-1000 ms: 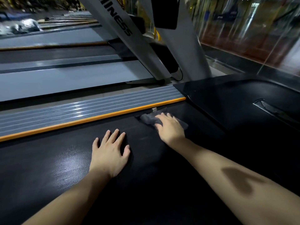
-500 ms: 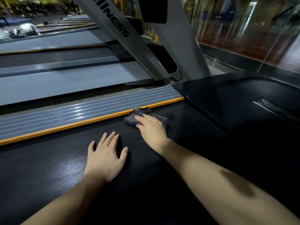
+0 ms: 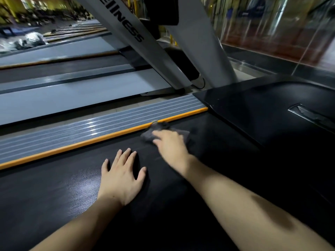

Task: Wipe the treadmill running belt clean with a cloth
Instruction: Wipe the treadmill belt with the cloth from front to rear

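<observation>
The black running belt point(image 3: 54, 192) fills the lower part of the view. A small grey cloth point(image 3: 154, 131) lies bunched on the belt against the orange edge strip point(image 3: 90, 142). My right hand point(image 3: 171, 146) presses flat on the cloth, fingers over its near side; most of the cloth is hidden under the palm. My left hand point(image 3: 121, 176) rests flat on the belt with fingers spread, a short way nearer and to the left of the cloth, holding nothing.
A ribbed grey side rail point(image 3: 72, 131) runs beyond the orange strip. The glossy black motor cover point(image 3: 262, 113) rises at the right. Grey uprights point(image 3: 137, 48) of the treadmill slant overhead. Another treadmill point(image 3: 54, 98) lies parallel at the left.
My right hand has slid the cloth leftward along the belt towards the orange strip, where it now bunches up. My left hand has stayed flat on the belt.
</observation>
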Action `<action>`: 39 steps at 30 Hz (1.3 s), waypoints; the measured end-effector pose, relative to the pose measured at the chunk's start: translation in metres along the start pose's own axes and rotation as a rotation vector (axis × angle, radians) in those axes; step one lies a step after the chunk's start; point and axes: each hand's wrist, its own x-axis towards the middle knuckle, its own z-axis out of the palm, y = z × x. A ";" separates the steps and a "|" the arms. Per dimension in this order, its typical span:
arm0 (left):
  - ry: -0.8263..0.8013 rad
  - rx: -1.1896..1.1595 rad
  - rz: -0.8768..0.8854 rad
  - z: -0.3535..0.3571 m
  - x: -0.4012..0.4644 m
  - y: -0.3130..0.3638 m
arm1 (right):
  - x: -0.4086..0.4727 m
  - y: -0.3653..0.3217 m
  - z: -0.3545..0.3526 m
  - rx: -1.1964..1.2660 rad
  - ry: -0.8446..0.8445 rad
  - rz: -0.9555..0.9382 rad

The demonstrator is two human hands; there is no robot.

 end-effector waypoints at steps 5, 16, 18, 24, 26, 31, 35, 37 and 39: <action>0.001 0.001 0.007 0.000 0.000 -0.002 | 0.017 0.068 -0.024 -0.047 0.016 -0.039; -0.005 -0.013 0.015 0.002 0.001 -0.002 | -0.009 0.001 0.001 -0.062 0.008 -0.002; 0.003 -0.003 0.019 0.002 0.001 -0.003 | -0.008 0.015 -0.007 0.040 -0.014 -0.141; 0.005 -0.021 0.029 0.001 -0.001 -0.004 | 0.017 0.143 -0.065 -0.186 0.145 0.291; 0.000 -0.024 0.027 0.001 0.001 -0.003 | 0.018 0.120 -0.056 -0.229 0.156 0.375; -0.009 -0.023 0.021 0.003 0.002 -0.005 | -0.019 0.004 -0.004 -0.140 -0.024 0.051; 0.001 -0.021 0.025 0.002 0.001 -0.006 | -0.006 0.053 -0.030 -0.072 -0.084 -0.029; -0.004 -0.028 0.030 0.000 0.002 -0.005 | 0.008 0.110 -0.053 -0.240 -0.006 0.133; -0.005 -0.036 0.031 0.000 0.002 -0.005 | 0.012 0.144 -0.065 -0.298 0.107 0.313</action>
